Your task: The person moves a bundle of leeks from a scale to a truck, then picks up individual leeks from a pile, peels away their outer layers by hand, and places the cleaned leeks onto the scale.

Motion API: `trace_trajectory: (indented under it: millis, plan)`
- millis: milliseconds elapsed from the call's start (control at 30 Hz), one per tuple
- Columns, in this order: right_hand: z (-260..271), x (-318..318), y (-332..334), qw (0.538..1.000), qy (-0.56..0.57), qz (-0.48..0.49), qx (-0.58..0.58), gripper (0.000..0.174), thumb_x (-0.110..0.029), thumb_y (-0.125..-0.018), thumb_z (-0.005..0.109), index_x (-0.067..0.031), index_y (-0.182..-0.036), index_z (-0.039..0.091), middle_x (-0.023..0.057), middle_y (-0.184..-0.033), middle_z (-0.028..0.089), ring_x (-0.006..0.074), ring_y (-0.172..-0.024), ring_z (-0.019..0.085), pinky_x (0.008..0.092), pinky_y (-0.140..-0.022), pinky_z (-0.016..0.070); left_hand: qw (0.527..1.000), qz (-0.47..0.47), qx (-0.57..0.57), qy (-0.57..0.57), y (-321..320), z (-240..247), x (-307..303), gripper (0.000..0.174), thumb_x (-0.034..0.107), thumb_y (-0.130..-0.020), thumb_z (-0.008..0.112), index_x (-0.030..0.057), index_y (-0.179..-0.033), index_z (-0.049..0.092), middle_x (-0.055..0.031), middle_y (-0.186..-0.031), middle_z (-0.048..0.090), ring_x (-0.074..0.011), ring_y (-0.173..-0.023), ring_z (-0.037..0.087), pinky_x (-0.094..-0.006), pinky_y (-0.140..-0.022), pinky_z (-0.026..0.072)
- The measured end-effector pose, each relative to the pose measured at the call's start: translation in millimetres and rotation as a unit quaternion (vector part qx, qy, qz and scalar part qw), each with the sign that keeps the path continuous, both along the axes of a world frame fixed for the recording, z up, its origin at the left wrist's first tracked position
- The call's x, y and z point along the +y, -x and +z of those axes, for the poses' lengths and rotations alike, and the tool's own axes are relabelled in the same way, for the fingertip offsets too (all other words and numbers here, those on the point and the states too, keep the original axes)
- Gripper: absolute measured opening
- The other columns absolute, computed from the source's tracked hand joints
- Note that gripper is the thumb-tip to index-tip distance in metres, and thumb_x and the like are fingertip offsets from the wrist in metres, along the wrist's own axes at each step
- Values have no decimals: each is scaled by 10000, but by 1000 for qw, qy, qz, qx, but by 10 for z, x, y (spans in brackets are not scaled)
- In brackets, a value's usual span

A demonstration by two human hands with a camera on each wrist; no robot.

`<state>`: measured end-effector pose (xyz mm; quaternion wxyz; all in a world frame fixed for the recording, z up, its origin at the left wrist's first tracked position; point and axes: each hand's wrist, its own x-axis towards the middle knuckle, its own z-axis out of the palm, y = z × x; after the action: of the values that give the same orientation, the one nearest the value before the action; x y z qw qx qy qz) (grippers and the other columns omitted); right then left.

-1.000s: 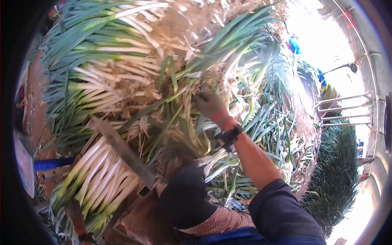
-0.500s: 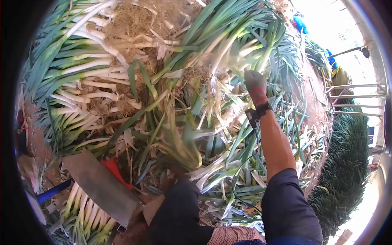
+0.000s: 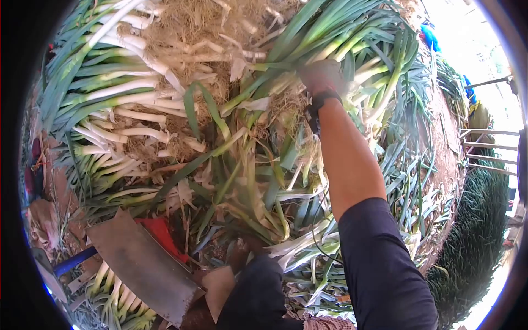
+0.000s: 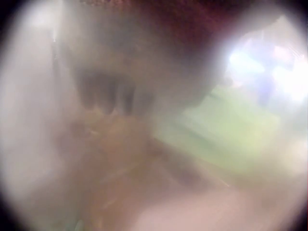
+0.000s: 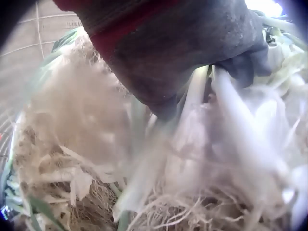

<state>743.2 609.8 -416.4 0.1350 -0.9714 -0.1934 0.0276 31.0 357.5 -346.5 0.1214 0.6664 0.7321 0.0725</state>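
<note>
My right hand (image 3: pixel 322 77), in a grey glove with a red cuff, reaches into the leeks (image 3: pixel 379 71) at the top middle of the head view. In the right wrist view the gloved right hand (image 5: pixel 192 48) has its fingers curled round white leek stalks (image 5: pixel 195 96), whose stringy roots (image 5: pixel 192 211) hang below. The left hand is hidden in the head view. The left wrist view is badly blurred: the gloved left hand (image 4: pixel 144 62) points its fingertips (image 4: pixel 108 101) downward, near a pale green shape (image 4: pixel 216 130). I cannot tell whether it holds anything.
Rows of leeks (image 3: pixel 121 93) lie at left, roots inward. Loose leaves and trimmings (image 3: pixel 242 181) cover the middle. At lower left a curved metal plate (image 3: pixel 143 264) stands by a red piece (image 3: pixel 165 236), over more leeks (image 3: pixel 121 300). A dark green stack (image 3: pixel 473 220) is at right.
My right hand has moved from the trimmings in the middle out to the right, then up into the leeks. The metal plate, edge-on before, now shows its broad face. The head view has shifted.
</note>
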Motion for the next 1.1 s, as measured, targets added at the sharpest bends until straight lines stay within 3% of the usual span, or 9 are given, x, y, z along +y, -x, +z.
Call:
trace_trajectory:
  millis: [300, 367, 500, 633, 700, 867, 967, 1033, 1100]
  plan:
    - [51, -306, -348, 978, -111, 26, 173, 795, -338, -644, 849, 109, -1232, 556, 231, -1136, 705, 351, -1090, 683, 369, -913, 536, 1000, 13, -3, -1, -24, 7, -93, 321, 139, -960, 557, -54, -1200, 648, -170, -1159, 673, -267, -1068, 642, -369, -915, 517]
    - [-588, -626, -700, 941, -247, 66, 220, 746, -300, -665, 832, 116, -1225, 567, 213, -1079, 714, 321, -996, 697, 359, -869, 550, 1000, 14, -8, -6, -8, 31, -124, 319, 134, -959, 555, -53, -1199, 650, -170, -1158, 674, -268, -1070, 643, -368, -916, 519]
    - [222, -1833, 91, 876, -304, 127, 352, 429, -63, -755, 717, 57, -1154, 612, 83, -895, 686, 190, -777, 656, 334, -683, 541, 999, 22, -15, -18, 84, 134, -229, 314, 122, -956, 552, -52, -1197, 655, -170, -1155, 676, -269, -1073, 646, -366, -918, 524]
    - [345, -3030, 682, 771, -409, 44, 487, 532, -4, -712, 722, 72, -1219, 583, 126, -967, 689, 237, -813, 676, 339, -739, 559, 999, 31, -22, -37, 300, 390, -446, 311, 111, -954, 549, -51, -1195, 660, -169, -1153, 678, -270, -1077, 648, -365, -920, 529]
    - [593, -3482, 785, 828, -302, 24, 473, 556, 11, -702, 704, 77, -1239, 577, 117, -976, 685, 223, -809, 676, 332, -746, 563, 997, 41, -28, -52, 445, 587, -602, 309, 106, -953, 548, -51, -1194, 662, -169, -1152, 679, -270, -1078, 649, -364, -921, 531]
    - [1176, -4103, 973, 718, -395, 37, 572, 464, -41, -773, 658, 31, -1225, 583, 97, -943, 672, 179, -740, 658, 294, -651, 560, 993, 2, -15, -116, 458, 1592, -1178, 306, 92, -950, 544, -49, -1191, 668, -169, -1149, 681, -272, -1083, 652, -362, -924, 537]
    - [1381, -4115, 1043, 722, -390, 53, 569, 439, -58, -794, 661, 32, -1215, 577, 86, -905, 664, 171, -699, 647, 288, -622, 553, 972, -194, 14, -132, -293, 2352, -1401, 304, 84, -948, 542, -49, -1190, 672, -169, -1147, 682, -272, -1085, 654, -361, -925, 540]
    - [1504, -4173, 1122, 718, -400, 71, 565, 431, -63, -803, 663, 38, -1212, 570, 83, -895, 653, 175, -691, 641, 300, -614, 554, 951, -239, -189, -59, -1226, 2441, -1204, 240, 75, -936, 587, -45, -1118, 687, -134, -1103, 687, -229, -980, 654, -325, -845, 532]
    - [1696, -4265, 1280, 740, -386, 97, 542, 427, -62, -798, 655, 40, -1204, 571, 83, -911, 647, 175, -695, 638, 300, -617, 555, 838, -72, -523, 140, -2226, 2372, -965, 255, 66, -901, 671, -19, -1140, 703, -134, -1163, 691, -219, -989, 676, -313, -878, 531]
